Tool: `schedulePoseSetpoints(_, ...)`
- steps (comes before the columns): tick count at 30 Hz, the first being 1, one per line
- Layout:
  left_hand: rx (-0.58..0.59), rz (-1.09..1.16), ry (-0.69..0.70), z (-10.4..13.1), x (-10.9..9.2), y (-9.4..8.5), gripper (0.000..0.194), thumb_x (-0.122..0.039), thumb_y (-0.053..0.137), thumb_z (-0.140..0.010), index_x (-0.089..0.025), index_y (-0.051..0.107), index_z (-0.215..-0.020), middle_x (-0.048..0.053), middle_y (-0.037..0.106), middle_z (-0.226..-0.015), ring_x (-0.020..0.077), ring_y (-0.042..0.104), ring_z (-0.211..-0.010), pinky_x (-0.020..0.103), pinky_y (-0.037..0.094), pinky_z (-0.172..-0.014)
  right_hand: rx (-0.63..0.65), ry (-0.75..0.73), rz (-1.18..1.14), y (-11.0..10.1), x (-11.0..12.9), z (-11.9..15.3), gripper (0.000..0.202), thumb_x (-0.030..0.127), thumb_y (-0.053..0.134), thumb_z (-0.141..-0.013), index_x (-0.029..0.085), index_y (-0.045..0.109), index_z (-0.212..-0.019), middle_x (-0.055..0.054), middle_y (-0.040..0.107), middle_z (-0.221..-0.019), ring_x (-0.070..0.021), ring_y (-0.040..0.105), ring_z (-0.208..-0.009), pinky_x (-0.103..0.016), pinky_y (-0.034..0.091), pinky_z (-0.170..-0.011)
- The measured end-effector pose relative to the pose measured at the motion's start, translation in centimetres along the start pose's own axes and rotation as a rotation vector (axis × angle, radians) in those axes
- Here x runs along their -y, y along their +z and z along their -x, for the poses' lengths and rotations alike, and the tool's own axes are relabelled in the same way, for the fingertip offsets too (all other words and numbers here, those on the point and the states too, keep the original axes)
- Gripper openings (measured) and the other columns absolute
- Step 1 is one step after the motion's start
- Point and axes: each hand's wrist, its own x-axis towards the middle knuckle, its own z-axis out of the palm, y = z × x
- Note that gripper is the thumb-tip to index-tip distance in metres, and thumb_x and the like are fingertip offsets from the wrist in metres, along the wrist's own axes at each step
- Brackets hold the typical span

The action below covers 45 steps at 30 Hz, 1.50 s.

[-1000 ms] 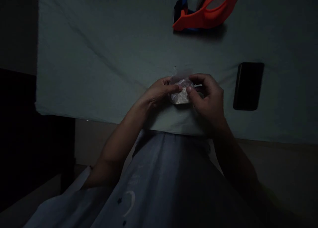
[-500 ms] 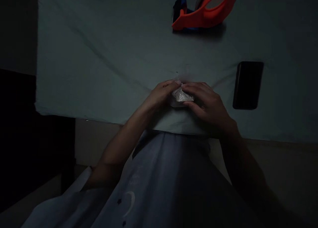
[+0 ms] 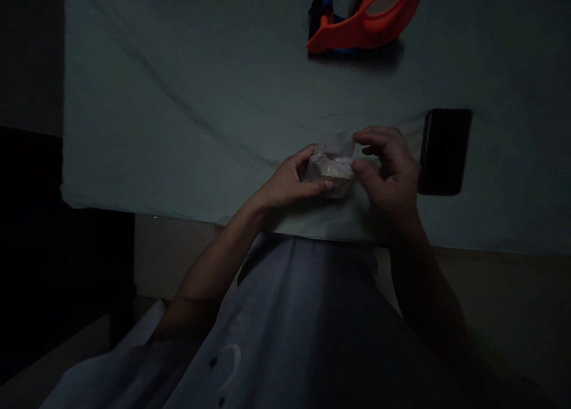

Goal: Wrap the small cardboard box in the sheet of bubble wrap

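A small box-like bundle in clear, shiny plastic wrap [image 3: 335, 167] is held near the front edge of the table. My left hand [image 3: 294, 180] grips it from the left, with the thumb along its near side and the fingers behind. On the right, my right hand [image 3: 388, 168] has its thumb against the bundle's right end. Its index fingertip touches a loose, see-through flap of the plastic that stands up at the back. What lies inside the wrap is too dim to make out.
An orange and blue tape dispenser [image 3: 363, 31] lies at the far side of the table. To the right of my right hand is a black rectangular object [image 3: 445, 152]. A pale green cloth [image 3: 178, 147] covers the table, whose front edge runs close to my body.
My right hand has shifted right and spread from the bundle's top, lifting a plastic flap. My left thumb has come down to the near side, and more of the bundle shows.
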Motion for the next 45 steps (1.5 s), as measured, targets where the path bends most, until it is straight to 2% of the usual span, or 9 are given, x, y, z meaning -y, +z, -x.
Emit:
schedulePoseSetpoints(4, 0.093, -0.09, 0.039, 0.7, 0.1, -0.4, 0.048, -0.027, 0.077, -0.071, -0.022, 0.059, -0.116, 0.003, 0.063, -0.106, 0.0174, 0.061, -0.096, 0.029, 0.05, -0.083, 0.059, -0.02, -0.071, -0.9, 0.4, -0.9, 0.039, 0.036, 0.066, -0.085, 0.03, 0.059, -0.122, -0.002, 0.069, -0.114, -0.0239, 0.065, -0.107, -0.045, 0.053, -0.092)
schedulePoseSetpoints(9, 0.066, -0.144, 0.04, 1.3, 0.1, -0.8, 0.048, -0.025, 0.075, -0.072, -0.024, 0.059, -0.117, 0.003, 0.063, -0.11, 0.0181, 0.061, -0.098, 0.03, 0.051, -0.083, 0.151, -0.104, 0.014, -1.1, 2.3, -1.4, 0.008, 0.023, 0.061, -0.087, 0.025, 0.068, -0.084, 0.0, 0.072, -0.083, -0.02, 0.068, -0.083, -0.039, 0.055, -0.08)
schedulePoseSetpoints(16, 0.0, -0.15, 0.093, 0.9, 0.6, -0.9, 0.059, -0.044, 0.078, -0.071, -0.023, 0.056, -0.122, 0.007, 0.061, -0.121, 0.0243, 0.06, -0.113, 0.038, 0.05, -0.095, 0.273, -0.297, 0.171, -0.6, 2.3, 0.2, 0.01, 0.023, 0.058, -0.086, 0.025, 0.066, -0.091, -0.002, 0.073, -0.096, -0.0256, 0.065, -0.109, -0.051, 0.046, -0.1)
schedulePoseSetpoints(23, 0.033, -0.143, 0.063, 0.7, 0.8, -1.3, 0.059, -0.051, 0.075, -0.073, -0.025, 0.055, -0.122, 0.008, 0.061, -0.121, 0.0225, 0.063, -0.107, 0.035, 0.053, -0.089, 0.338, -0.304, 0.274, -0.7, 1.6, 1.7, 0.03, 0.03, 0.06, -0.082, 0.036, 0.063, -0.112, 0.0, 0.067, -0.117, -0.0309, 0.051, -0.13, -0.062, 0.029, -0.112)
schedulePoseSetpoints(28, 0.026, -0.554, 0.252, -0.9, 1.3, -2.9, 0.058, -0.052, 0.075, -0.072, -0.027, 0.057, -0.12, 0.009, 0.056, -0.134, 0.0326, 0.032, -0.143, 0.052, 0.025, -0.118, 0.22, -0.255, 0.234, -1.1, 0.9, 2.0, 0.028, 0.041, 0.057, -0.085, 0.036, 0.064, -0.112, -0.002, 0.062, -0.127, -0.0343, 0.047, -0.133, -0.065, 0.035, -0.108)
schedulePoseSetpoints(32, -0.015, -0.818, 0.267, -1.2, 1.8, -4.5, 0.078, -0.049, 0.08, -0.067, -0.03, 0.048, -0.135, 0.011, 0.05, -0.141, 0.0377, 0.023, -0.146, 0.059, 0.013, -0.119, -0.014, -0.227, 0.141, -1.5, 0.4, 2.2, 0.028, 0.038, 0.057, -0.085, 0.033, 0.065, -0.112, -0.006, 0.066, -0.117, -0.034, 0.055, -0.123, -0.063, 0.042, -0.104)
schedulePoseSetpoints(37, -0.063, -0.895, 0.208, -0.1, 2.3, -5.4, 0.108, -0.048, 0.082, -0.063, -0.028, 0.022, -0.151, 0.015, 0.046, -0.146, 0.0415, 0.015, -0.148, 0.068, -0.002, -0.115, -0.084, -0.193, 0.131, -1.1, -0.6, 2.9, 0.025, 0.03, 0.058, -0.083, 0.029, 0.067, -0.106, -0.006, 0.069, -0.106, -0.0319, 0.062, -0.109, -0.061, 0.049, -0.096)
schedulePoseSetpoints(41, -0.112, -0.852, 0.209, 0.2, 2.8, -5.2, 0.102, -0.045, 0.081, -0.067, -0.028, 0.024, -0.15, 0.014, 0.048, -0.145, 0.0378, 0.016, -0.149, 0.065, -0.001, -0.117, -0.055, -0.152, 0.183, -0.5, -0.8, 3.0, 0.025, 0.027, 0.058, -0.083, 0.029, 0.066, -0.106, -0.007, 0.07, -0.104, -0.0316, 0.063, -0.106, -0.061, 0.051, -0.092)
schedulePoseSetpoints(45, -0.117, -0.76, 0.24, 0.4, 2.4, -4.7, 0.08, -0.039, 0.078, -0.072, -0.027, 0.041, -0.141, 0.013, 0.045, -0.149, 0.0324, 0.035, -0.143, 0.055, 0.015, -0.12, 0.025, -0.166, 0.173, -0.2, -0.2, 1.7, 0.03, 0.023, 0.056, -0.086, 0.032, 0.065, -0.112, -0.007, 0.067, -0.114, -0.0309, 0.061, -0.113, -0.06, 0.049, -0.096)
